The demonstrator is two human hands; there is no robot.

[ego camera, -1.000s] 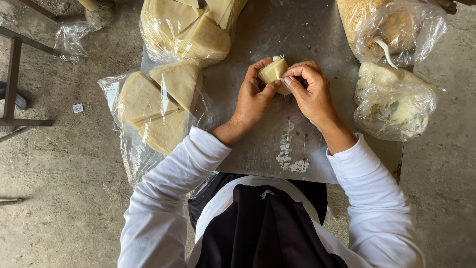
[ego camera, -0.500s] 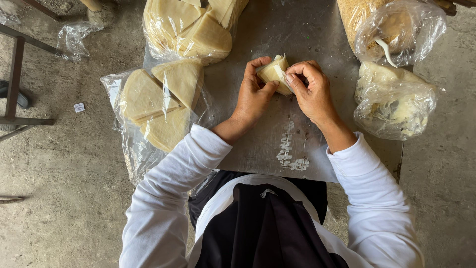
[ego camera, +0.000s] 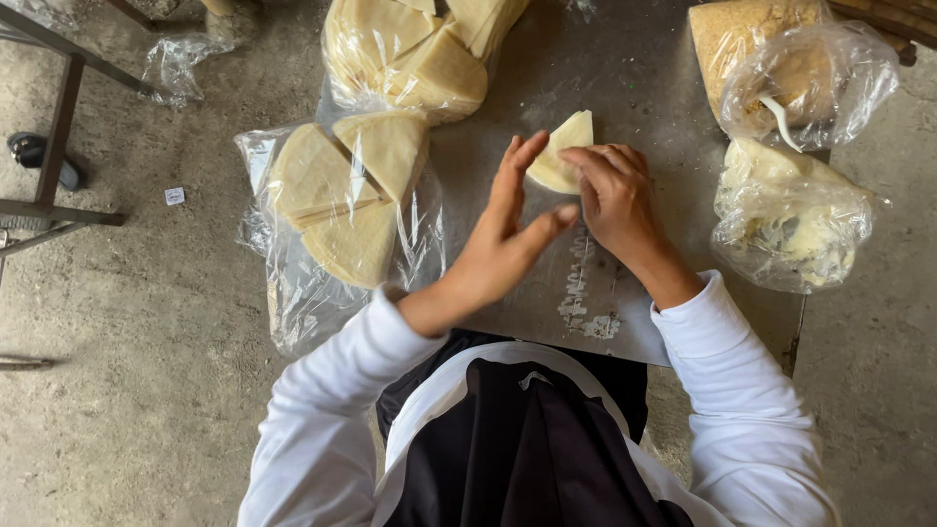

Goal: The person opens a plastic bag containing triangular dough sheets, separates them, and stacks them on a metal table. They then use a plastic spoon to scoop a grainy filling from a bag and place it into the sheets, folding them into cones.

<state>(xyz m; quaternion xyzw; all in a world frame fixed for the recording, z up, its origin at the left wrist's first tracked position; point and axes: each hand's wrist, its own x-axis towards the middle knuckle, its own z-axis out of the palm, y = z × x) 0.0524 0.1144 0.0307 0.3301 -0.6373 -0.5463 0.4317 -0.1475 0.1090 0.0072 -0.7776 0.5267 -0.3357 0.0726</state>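
The fingers (ego camera: 595, 161) of the right hand (ego camera: 615, 200) are curled down and pinch the near edge of a pale folded dough piece (ego camera: 561, 151), a wedge with one curved side, which sits low over the grey metal table (ego camera: 605, 78); whether it rests on the table or is held just above it cannot be told. The left hand (ego camera: 508, 229) is open, its fingers straight and spread upward with the thumb pointing toward the right hand. It holds nothing, and its fingertips stand just beside the left edge of the dough piece (touching or a hair apart, the view does not settle it).

To the left of the hands, a clear plastic bag (ego camera: 293, 293) lies half over the table edge with a stack of quarter-round dough sheets (ego camera: 342, 185) on it. Above that, at the top of the view, a second stack of dough sheets (ego camera: 420, 49) sits in its own wrapping. On the right, a bag of brownish crumbly filling (ego camera: 781, 59) stands above a bag of pale shredded filling (ego camera: 791, 220), both well apart from the hands. White floury smears (ego camera: 586, 303) mark the table near the person's white sleeves (ego camera: 332, 420). A dark apron (ego camera: 527, 449) covers the front. The floor (ego camera: 117, 390) is rough concrete.
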